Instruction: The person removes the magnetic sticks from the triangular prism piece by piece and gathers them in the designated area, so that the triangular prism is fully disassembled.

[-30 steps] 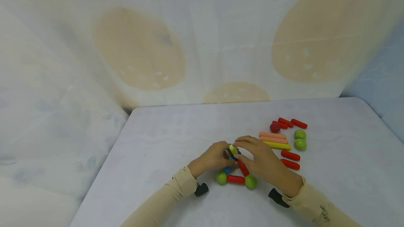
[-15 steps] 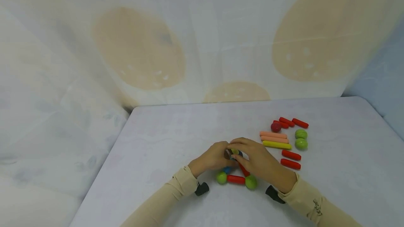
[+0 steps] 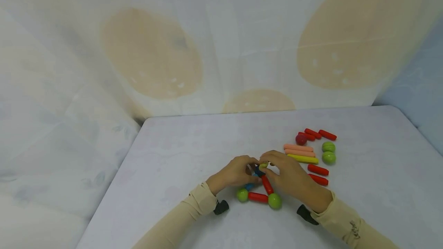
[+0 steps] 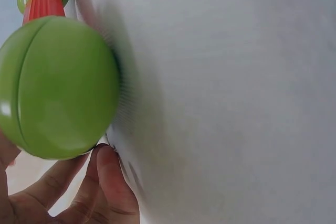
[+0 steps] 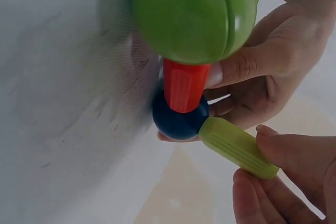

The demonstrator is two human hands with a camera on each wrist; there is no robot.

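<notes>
Resting on a pale table (image 3: 194,141), right hand (image 3: 290,178) pinching a yellow-green stick (image 5: 237,147) onto a dark blue ball (image 5: 178,121); left hand (image 3: 233,172) curled, apparently bracing that ball, atop a red stick (image 3: 266,184) between green balls (image 3: 274,201).

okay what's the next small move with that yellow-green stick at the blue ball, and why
Probably let go with the right hand: the yellow-green stick already touches the blue ball, which the left hand steadies atop the red stick.
</notes>
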